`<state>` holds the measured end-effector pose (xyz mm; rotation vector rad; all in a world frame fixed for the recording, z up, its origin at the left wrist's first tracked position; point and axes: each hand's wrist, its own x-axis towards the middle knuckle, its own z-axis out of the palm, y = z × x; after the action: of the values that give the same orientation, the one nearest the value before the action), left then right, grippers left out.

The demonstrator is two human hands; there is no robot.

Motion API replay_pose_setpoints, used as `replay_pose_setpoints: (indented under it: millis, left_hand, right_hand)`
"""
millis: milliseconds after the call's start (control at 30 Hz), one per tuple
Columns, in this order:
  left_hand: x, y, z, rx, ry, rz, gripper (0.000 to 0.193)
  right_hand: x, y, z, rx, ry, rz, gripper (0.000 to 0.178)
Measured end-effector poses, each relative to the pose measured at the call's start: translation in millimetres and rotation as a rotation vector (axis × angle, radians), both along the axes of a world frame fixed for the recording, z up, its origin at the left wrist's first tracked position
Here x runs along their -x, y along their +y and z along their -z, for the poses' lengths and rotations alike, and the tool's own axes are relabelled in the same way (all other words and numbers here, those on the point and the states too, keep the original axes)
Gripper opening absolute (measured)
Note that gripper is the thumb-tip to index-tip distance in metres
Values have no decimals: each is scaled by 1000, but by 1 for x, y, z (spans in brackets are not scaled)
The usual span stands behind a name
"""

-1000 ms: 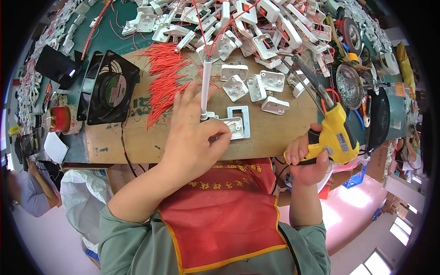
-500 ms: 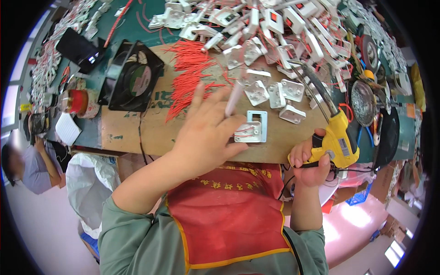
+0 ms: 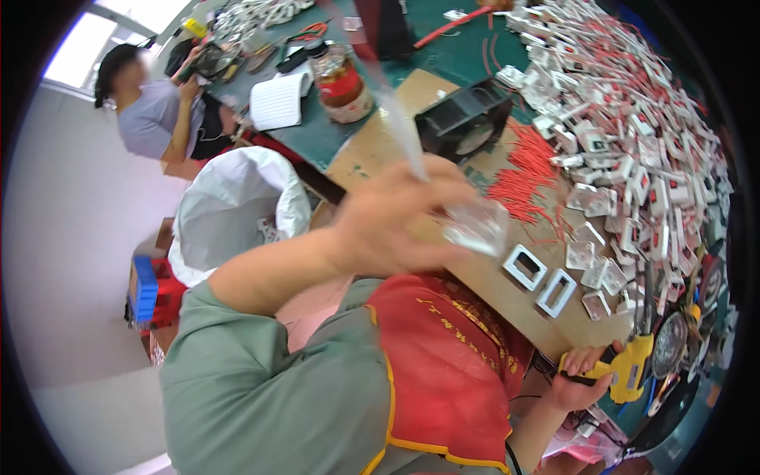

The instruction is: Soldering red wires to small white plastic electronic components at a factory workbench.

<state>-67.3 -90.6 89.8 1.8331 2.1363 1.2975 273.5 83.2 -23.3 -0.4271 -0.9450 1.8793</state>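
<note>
My left hand (image 3: 400, 214) is lifted over the near edge of the board, smeared by motion. Its fingers and thumb close on a small white plastic housing (image 3: 480, 227), and a blurred pale stick (image 3: 406, 134) rises from between the fingers. At the lower right, my right hand (image 3: 584, 375) grips the handle of a yellow soldering gun (image 3: 633, 367). Between the hands, two white rectangular frames (image 3: 525, 267) lie on the brown board (image 3: 491, 281). Several small white housings (image 3: 595, 274) lie to their right. A bundle of short red wires (image 3: 524, 176) sits beyond the frames.
A black fan (image 3: 465, 120) stands behind my left hand, near a jar with a red label (image 3: 342, 85) and a notebook (image 3: 275, 101). White parts with red wires (image 3: 625, 150) heap up at right. A white sack (image 3: 237, 207) stands at left; another person (image 3: 150, 111) sits beyond.
The view has swung left. My left hand has lifted a white housing off the board and carried it left with the stick. My right hand still holds the soldering gun.
</note>
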Motion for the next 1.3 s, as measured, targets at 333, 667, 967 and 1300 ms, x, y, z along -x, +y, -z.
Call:
replay_pose_setpoints:
  millis: [333,667,967,1300]
  left_hand:
    - [91,-233,25,632,422,-1163,63]
    - [-37,44,36,-46,296,211,42]
    - [-139,183,68,40,504,552,40]
    - [-106,152,55,243,349,635,27]
  right_hand:
    - [-2,0,9,110,48,37,62]
    - [0,-3,5,97,9,138,69]
    - [6,-5,5,66,19,196,65]
    - [7,-2,4,6,-46,189,64]
